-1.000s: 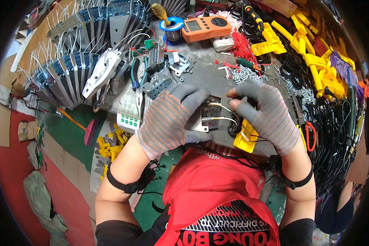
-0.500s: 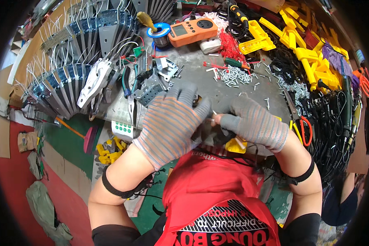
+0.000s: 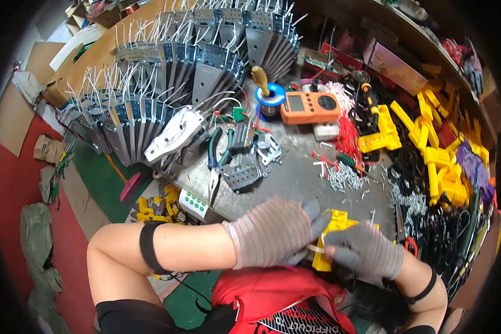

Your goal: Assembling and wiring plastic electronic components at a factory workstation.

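Both my hands wear grey striped gloves and work close together at the table's near edge. My left hand [image 3: 275, 232] is closed, its fingertips pressed together beside a yellow plastic part [image 3: 337, 221]; what they hold is hidden. Just to the right, my right hand [image 3: 367, 250] is closed too, with bare thumb and fingertips pinched at a thin pale piece [image 3: 315, 249] that I cannot name. Parts of the yellow plastic show between and below the hands; the rest is covered by them.
Ahead lie pliers [image 3: 214, 161], a perforated metal bracket [image 3: 240, 175], a solder spool [image 3: 270, 96], an orange meter [image 3: 310, 107] and a heap of small screws [image 3: 344, 177]. Rows of metal plates with white wires [image 3: 128, 119] fill the left. Yellow parts [image 3: 441, 167] and black cables crowd the right.
The view has shifted, so the table sits lower and further right. Both hands have moved right and nearer to me, over the yellow plastic part, and more of that part now shows between them.
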{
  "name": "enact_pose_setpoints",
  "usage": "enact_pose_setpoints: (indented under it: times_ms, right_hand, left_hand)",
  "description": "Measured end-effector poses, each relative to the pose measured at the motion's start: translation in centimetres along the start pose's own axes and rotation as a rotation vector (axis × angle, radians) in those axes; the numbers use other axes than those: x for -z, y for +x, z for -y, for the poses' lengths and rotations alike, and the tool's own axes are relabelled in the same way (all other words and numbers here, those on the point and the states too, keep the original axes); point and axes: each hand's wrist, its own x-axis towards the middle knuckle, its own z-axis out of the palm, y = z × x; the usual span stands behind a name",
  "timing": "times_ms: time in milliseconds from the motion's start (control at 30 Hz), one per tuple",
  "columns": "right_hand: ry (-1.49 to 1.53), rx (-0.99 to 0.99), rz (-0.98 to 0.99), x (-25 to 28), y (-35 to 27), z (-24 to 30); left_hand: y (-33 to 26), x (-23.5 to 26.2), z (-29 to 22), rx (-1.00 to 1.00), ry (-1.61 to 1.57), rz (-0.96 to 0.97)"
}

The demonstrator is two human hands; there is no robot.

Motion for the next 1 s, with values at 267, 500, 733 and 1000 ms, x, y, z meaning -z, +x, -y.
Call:
enact_pose_setpoints:
  times_ms: [267, 500, 733, 1000]
  right_hand:
    - [0.323, 0.026, 0.156, 3.2, 0.3, -2.7]
    - [0.440, -0.042, 0.207, 4.3, -0.5, -3.4]
    - [0.495, 0.091, 0.022, 3.1, -1.6, -3.6]
    - [0.295, 0.061, -0.062, 3.8, -1.2, -2.4]
  left_hand:
    - [1.8, 1.7, 2.7, -0.314, 0.005, 0.054]
    - [3.6, 2.2, 4.1, -0.391, -0.205, 0.108]
    - [4.1, 1.3, 3.6, -0.383, -0.361, -0.008]
    - [4.0, 2.6, 1.9, -0.003, 0.022, 0.072]
